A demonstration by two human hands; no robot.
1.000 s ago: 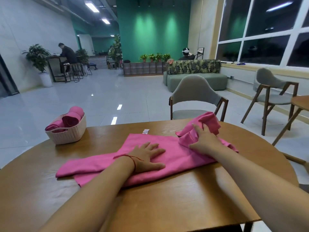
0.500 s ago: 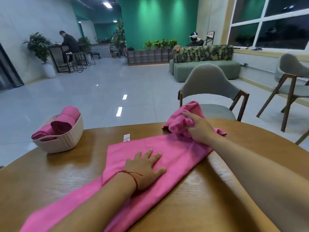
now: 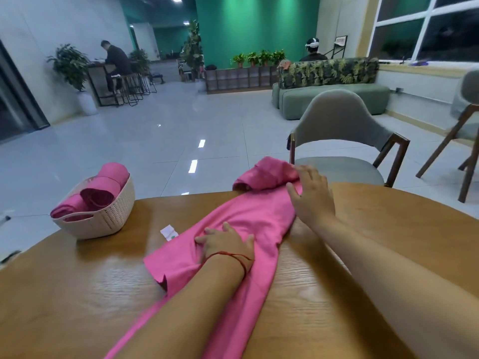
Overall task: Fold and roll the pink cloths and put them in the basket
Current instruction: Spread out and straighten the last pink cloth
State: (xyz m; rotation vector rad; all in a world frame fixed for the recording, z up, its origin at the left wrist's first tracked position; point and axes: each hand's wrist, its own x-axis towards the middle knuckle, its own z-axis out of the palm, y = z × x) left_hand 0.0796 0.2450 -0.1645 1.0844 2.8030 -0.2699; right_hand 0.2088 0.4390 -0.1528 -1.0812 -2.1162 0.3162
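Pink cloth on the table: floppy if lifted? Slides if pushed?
Likely floppy: the pink cloth bunches into soft folds at its far end. Probably thin and light: it wrinkles under the left hand. May slide on the glossy table.

An office lounge: a green cushioned sofa (image 3: 334, 99) faces grey wooden-legged armchairs (image 3: 342, 141); beyond the sofa, potted plants (image 3: 259, 58) line a low shelf.
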